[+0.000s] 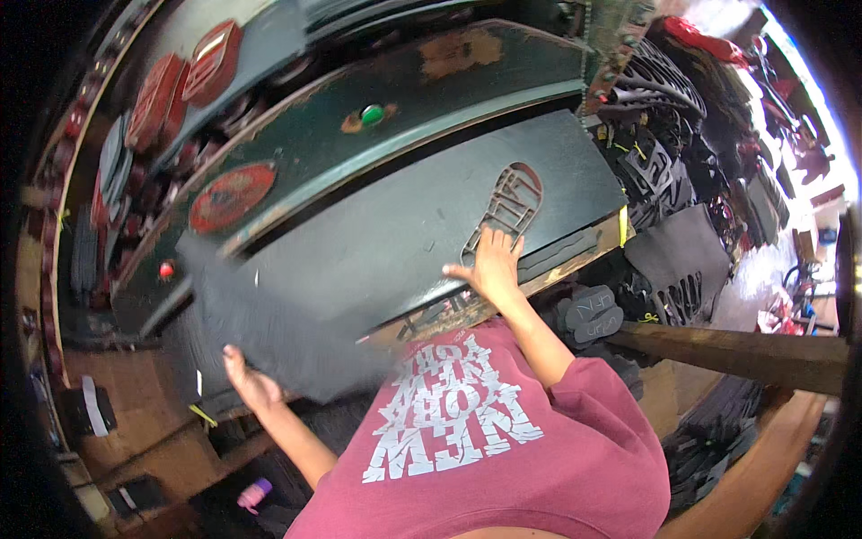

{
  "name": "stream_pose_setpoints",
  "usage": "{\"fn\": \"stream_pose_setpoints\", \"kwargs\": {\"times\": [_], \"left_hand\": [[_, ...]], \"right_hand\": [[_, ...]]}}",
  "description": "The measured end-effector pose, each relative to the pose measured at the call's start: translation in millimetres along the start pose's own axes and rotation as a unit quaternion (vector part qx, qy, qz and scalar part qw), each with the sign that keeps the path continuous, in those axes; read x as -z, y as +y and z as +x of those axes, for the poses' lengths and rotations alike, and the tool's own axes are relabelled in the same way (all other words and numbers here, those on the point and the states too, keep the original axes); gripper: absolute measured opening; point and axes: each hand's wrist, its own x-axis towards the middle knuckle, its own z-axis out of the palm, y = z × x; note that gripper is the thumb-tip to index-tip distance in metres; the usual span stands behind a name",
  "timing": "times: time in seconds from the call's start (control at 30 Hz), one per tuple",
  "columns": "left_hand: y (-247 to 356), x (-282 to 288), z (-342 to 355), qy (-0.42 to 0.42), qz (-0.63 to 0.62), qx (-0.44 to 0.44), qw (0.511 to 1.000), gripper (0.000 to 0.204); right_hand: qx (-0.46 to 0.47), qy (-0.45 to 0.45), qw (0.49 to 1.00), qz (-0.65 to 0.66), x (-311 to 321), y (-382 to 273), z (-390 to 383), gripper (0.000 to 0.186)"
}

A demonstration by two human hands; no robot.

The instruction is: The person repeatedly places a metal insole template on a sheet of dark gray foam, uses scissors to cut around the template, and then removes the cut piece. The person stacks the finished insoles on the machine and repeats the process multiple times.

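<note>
My left hand [253, 377] grips a dark grey sheet [260, 323], blurred by motion, at the left end of the dark metal bed [359, 234] of a machine. My right hand [489, 265] rests with spread fingers on the near end of a sole-shaped metal cutting die [514, 193], its thumb out to the left. The die lies near the right end of the bed, with internal bars showing.
The machine's green beam [449, 76] carries a green button [372, 114] and red button [166, 269]. Red dies [208, 63] sit behind it. Cut dark offcuts [682, 260], stacked grey pieces [588, 314] and a wooden rail [727, 355] are at the right.
</note>
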Motion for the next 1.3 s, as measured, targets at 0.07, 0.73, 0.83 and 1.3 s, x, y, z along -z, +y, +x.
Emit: {"fn": "stream_pose_setpoints", "kwargs": {"times": [0.07, 0.73, 0.83, 1.3], "left_hand": [[-40, 19, -5, 0.073, 0.033, 0.046, 0.996, 0.071], [-188, -175, -8, -0.279, 0.18, 0.089, 0.939, 0.059], [-150, -174, 19, -0.458, 0.21, 0.067, 0.861, 0.063], [-78, -258, 138, -0.598, 0.49, -0.16, 0.614, 0.074]], "right_hand": [[-0.03, -0.004, 0.999, -0.031, -4, -10, 5, 0.103], [-0.179, 0.029, 0.558, 0.81, 112, 71, -22, 0.03], [-0.153, 0.021, 0.588, 0.794, 110, 75, -29, 0.029], [-0.035, -0.043, 0.814, 0.579, 77, 81, 1, 0.007]]}}
